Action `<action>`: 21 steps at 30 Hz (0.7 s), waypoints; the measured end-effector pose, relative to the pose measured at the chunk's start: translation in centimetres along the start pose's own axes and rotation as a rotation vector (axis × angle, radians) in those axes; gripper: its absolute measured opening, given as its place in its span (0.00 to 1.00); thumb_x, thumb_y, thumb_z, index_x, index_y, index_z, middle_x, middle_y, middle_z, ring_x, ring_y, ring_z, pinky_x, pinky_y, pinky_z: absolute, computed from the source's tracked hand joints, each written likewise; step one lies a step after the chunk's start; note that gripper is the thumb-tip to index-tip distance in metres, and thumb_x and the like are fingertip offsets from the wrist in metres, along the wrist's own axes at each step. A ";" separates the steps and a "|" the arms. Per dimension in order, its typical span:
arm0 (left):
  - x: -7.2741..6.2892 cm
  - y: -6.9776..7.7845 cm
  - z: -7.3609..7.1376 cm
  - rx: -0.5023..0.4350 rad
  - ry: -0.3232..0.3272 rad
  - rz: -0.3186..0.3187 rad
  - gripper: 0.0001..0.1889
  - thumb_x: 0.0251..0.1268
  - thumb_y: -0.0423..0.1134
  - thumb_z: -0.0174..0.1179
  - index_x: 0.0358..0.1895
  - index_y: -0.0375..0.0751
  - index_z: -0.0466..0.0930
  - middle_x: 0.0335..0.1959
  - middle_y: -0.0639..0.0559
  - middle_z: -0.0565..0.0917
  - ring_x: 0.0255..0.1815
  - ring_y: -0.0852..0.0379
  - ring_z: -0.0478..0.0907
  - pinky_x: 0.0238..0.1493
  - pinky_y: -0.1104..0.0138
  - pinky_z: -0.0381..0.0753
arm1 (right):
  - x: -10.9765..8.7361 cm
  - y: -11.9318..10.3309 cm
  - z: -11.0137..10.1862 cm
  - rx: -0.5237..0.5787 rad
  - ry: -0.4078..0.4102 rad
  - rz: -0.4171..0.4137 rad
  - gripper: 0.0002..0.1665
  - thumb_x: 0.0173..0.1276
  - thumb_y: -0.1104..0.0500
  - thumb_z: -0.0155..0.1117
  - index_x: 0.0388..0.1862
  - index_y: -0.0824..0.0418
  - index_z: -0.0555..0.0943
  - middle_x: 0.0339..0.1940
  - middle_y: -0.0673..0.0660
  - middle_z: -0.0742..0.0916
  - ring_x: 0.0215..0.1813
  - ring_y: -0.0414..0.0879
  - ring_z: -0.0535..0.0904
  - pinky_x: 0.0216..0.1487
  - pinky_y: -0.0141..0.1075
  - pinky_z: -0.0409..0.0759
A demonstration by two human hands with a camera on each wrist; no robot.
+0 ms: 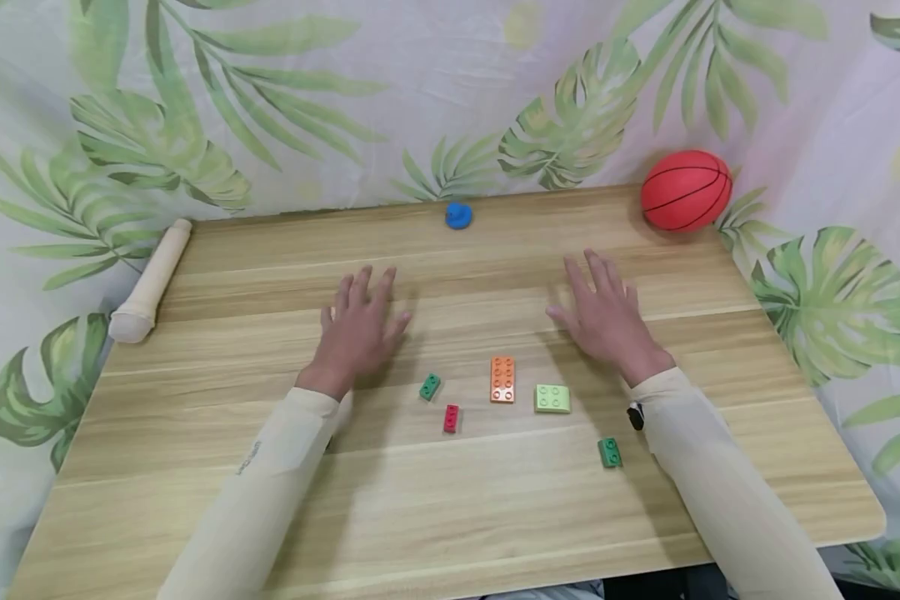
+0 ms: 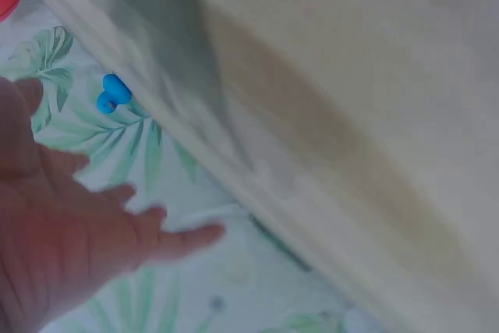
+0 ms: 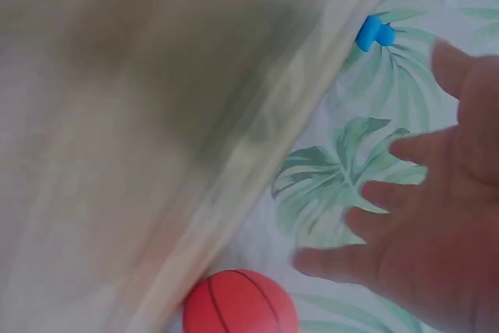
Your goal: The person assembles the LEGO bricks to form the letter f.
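My left hand [image 1: 356, 333] is over the table's left half with its fingers spread and nothing in it. Over the right half is my right hand [image 1: 606, 318], fingers also spread and holding nothing. Between and below the hands lie toy bricks: a small green brick [image 1: 430, 387], a red brick [image 1: 451, 418], a longer orange brick [image 1: 502, 380] and a light green brick [image 1: 552, 399]. A second green brick [image 1: 610, 452] lies nearer the right wrist. In the left wrist view the hand [image 2: 78, 232] shows its palm, apart from the tabletop; the right wrist view shows the other hand [image 3: 437, 216] likewise.
A blue rubber duck [image 1: 459, 216] sits at the table's back edge. The red toy basketball [image 1: 686, 191] is at the back right corner. Along the left edge lies a cream, microphone-shaped object [image 1: 152, 282]. Leaf-patterned cloth [image 1: 450, 100] hangs behind the wooden table [image 1: 217, 367].
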State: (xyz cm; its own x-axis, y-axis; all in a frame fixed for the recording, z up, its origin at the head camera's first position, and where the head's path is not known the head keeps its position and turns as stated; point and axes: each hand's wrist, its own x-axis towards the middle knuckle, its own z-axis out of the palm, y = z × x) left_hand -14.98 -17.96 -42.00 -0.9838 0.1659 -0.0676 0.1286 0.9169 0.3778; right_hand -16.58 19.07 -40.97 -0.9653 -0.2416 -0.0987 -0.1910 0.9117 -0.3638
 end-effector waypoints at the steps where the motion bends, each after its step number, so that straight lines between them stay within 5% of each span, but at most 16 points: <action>1: -0.2 -0.1 0.1 -0.037 -0.030 0.010 0.39 0.86 0.56 0.50 0.90 0.53 0.44 0.90 0.35 0.46 0.90 0.29 0.40 0.76 0.20 0.52 | -0.2 0.2 0.1 0.006 -0.024 0.007 0.48 0.85 0.39 0.54 0.90 0.59 0.47 0.91 0.70 0.47 0.90 0.71 0.40 0.78 0.81 0.50; 8: -1.9 -0.4 0.0 -0.226 -0.294 0.186 0.36 0.83 0.49 0.59 0.85 0.41 0.60 0.81 0.31 0.66 0.80 0.29 0.64 0.78 0.31 0.64 | -1.6 1.4 0.7 0.046 -0.252 0.081 0.49 0.83 0.40 0.59 0.88 0.62 0.53 0.89 0.75 0.48 0.89 0.75 0.43 0.76 0.82 0.54; 11: -2.4 -0.4 -0.1 -0.330 -0.441 0.269 0.35 0.79 0.48 0.65 0.82 0.43 0.66 0.76 0.37 0.73 0.73 0.38 0.73 0.76 0.39 0.71 | -1.8 1.6 0.9 0.020 -0.286 0.080 0.49 0.81 0.40 0.63 0.87 0.62 0.55 0.89 0.75 0.50 0.88 0.75 0.44 0.74 0.84 0.54; 15: -2.7 -0.3 -0.3 -0.393 -0.595 0.293 0.39 0.71 0.47 0.74 0.81 0.50 0.67 0.73 0.43 0.72 0.71 0.42 0.73 0.76 0.43 0.72 | -1.7 1.6 0.8 0.030 -0.299 0.090 0.51 0.81 0.40 0.63 0.88 0.61 0.53 0.89 0.74 0.48 0.89 0.74 0.42 0.73 0.86 0.51; 21: -2.6 0.0 0.3 -0.341 -0.587 0.339 0.36 0.66 0.41 0.78 0.76 0.46 0.74 0.73 0.42 0.68 0.73 0.40 0.71 0.76 0.43 0.72 | -1.7 1.5 1.0 0.033 -0.302 0.103 0.51 0.82 0.41 0.62 0.89 0.60 0.51 0.90 0.74 0.46 0.89 0.74 0.39 0.73 0.86 0.48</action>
State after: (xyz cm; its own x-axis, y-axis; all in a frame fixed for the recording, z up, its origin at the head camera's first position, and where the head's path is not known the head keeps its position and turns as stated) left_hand -12.39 -18.30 -42.12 -0.6570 0.6723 -0.3410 0.2727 0.6337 0.7240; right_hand -14.99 20.51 -42.30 -0.8821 -0.2407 -0.4050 -0.0842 0.9264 -0.3670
